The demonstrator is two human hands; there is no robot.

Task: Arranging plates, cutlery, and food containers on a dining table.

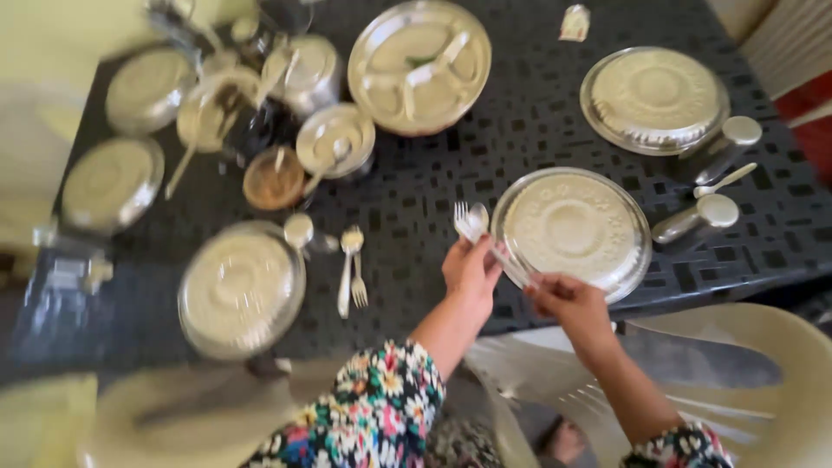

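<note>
Table setting, steel ware on dark patterned table point(416, 208); positions given relative to the near round plate point(572, 227) at the table's front edge.

1. Far left of the plate: two upturned steel plates point(113, 182), blurred, at the table's left edge.
2. Left, front edge: another round plate point(241, 290), with a steel cup point(299, 230) at its upper right and a spoon and fork point(351, 270) lying just beside it. This place looks laid.
3. Left and behind: cluster of lidded pots and bowls point(334, 139), some with ladles; contents too blurred to tell.
4. Behind: compartment tray point(419, 66) with a spoon in it.
5. Left hand point(471, 270): just left of the plate's rim, fingers closed around the handles of a fork and spoon point(471, 221), whose heads point away from the person.
6. Right hand point(568, 299): at the plate's front rim, fingers pinched on the near end of the same cutlery; whether it also touches the plate cannot be told.
7. Right of the plate: two steel cups lying over point(698, 217), a loose spoon point(724, 180) between them.
8. Behind right: third patterned plate point(654, 97).

Progress, judged: plates and cups are out; this place's cutlery is not yet laid.
</note>
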